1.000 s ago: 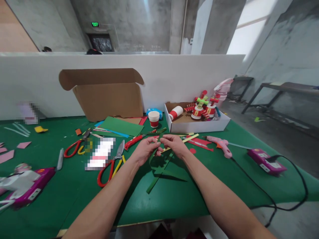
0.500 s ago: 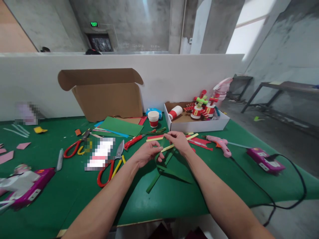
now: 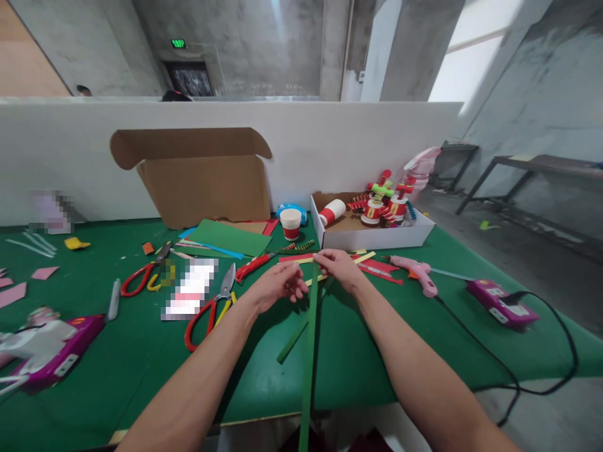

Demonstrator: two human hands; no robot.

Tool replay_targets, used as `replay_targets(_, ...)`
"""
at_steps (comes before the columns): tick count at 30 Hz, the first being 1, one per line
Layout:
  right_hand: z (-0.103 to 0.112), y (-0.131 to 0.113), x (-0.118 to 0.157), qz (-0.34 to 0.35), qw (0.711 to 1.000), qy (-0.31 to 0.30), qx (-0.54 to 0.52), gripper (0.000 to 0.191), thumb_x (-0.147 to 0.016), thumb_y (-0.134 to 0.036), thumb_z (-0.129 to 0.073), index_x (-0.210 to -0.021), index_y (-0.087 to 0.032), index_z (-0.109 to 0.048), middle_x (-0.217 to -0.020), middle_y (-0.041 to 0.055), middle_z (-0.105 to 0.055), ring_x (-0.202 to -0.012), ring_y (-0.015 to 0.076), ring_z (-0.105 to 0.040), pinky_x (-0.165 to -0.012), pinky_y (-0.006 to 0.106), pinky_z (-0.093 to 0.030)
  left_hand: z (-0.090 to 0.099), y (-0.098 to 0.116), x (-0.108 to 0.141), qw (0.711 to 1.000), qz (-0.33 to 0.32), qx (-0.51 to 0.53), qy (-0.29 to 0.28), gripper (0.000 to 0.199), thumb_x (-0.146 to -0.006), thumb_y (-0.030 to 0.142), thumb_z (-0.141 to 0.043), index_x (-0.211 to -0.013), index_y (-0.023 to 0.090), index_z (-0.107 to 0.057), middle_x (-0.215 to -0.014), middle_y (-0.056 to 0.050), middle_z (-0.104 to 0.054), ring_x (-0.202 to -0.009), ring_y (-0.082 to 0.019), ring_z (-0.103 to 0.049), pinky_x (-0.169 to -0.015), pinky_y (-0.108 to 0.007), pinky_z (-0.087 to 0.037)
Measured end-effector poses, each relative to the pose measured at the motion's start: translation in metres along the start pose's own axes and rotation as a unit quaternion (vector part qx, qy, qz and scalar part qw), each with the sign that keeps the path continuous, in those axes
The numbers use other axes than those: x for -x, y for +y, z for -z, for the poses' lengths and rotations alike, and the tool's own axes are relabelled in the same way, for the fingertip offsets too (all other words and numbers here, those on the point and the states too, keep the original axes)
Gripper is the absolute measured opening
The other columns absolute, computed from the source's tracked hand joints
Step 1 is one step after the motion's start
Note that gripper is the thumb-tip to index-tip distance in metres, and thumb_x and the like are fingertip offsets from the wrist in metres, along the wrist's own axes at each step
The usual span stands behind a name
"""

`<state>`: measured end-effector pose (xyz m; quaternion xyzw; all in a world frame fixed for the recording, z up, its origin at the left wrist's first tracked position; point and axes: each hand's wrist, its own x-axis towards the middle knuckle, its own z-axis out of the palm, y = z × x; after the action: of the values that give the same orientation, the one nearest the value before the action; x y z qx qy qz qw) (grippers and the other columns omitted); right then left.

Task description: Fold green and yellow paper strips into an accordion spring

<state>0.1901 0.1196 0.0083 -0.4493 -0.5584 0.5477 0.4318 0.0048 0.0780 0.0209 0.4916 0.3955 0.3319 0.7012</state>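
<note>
A long green paper strip hangs from the pinched fingers of my right hand and reaches down past the table's front edge. Just left of the strip, my left hand has its fingers curled loosely apart, with nothing in them. Another green strip lies on the table behind the hanging one. Yellow strips and red strips lie beside and beyond my right hand. Scissors with red handles rest left of my left hand.
A white box with decorated cups stands behind my right hand, near a paper cup. A pink glue gun lies right, its cord trailing forward. Green paper, a red-handled tool and a purple power strip lie left.
The green strip was looped and bunched between both hands; now it hangs straight from my right hand. My left hand has let go and moved slightly left.
</note>
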Motion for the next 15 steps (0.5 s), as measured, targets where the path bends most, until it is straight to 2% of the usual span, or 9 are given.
replay_targets(3,-0.019,-0.004,0.009,0.038,0.999,-0.027,0.026,0.034,-0.067,-0.050,-0.070,-0.069,-0.018,-0.060,-0.054,-0.0059,-0.050,-0.049,0.0082,-0.044,-0.049,0.023,-0.037,-0.003,-0.004,-0.004,1.000,0.003,-0.029,-0.003,0.041,-0.074,0.053,-0.070,-0.085,0.016,-0.055,-0.070,-0.005,-0.070,-0.056,-0.013,-0.063,-0.049,-0.020,-0.040)
replay_targets(7,-0.026,-0.004,0.012,0.076,0.995,-0.005,0.057,0.028,-0.068,-0.045,-0.069,-0.071,-0.018,-0.061,-0.060,-0.0042,-0.055,-0.054,0.0098,-0.047,-0.054,0.024,-0.039,-0.009,-0.011,-0.009,0.999,-0.016,-0.041,-0.009,0.044,-0.066,0.045,-0.079,-0.087,0.013,-0.057,-0.063,-0.005,-0.069,-0.054,-0.013,-0.062,-0.054,-0.022,-0.043)
replay_targets(10,-0.022,-0.002,0.009,0.090,0.992,0.014,0.089,0.027,-0.068,-0.044,-0.069,-0.069,-0.018,-0.061,-0.059,-0.0039,-0.055,-0.054,0.0099,-0.046,-0.053,0.024,-0.038,-0.009,-0.015,-0.012,1.000,-0.014,-0.010,0.008,0.039,-0.071,0.047,-0.074,-0.079,0.014,-0.055,-0.058,-0.005,-0.068,-0.050,-0.013,-0.061,-0.053,-0.023,-0.043)
replay_targets(15,-0.018,0.000,0.006,0.075,0.992,0.013,0.099,0.031,-0.069,-0.049,-0.067,-0.069,-0.018,-0.064,-0.054,-0.0035,-0.054,-0.050,0.0101,-0.045,-0.050,0.024,-0.037,-0.008,-0.014,-0.013,1.000,-0.008,0.010,0.018,0.033,-0.079,0.045,-0.067,-0.077,0.013,-0.057,-0.056,-0.006,-0.068,-0.048,-0.013,-0.061,-0.051,-0.022,-0.042)
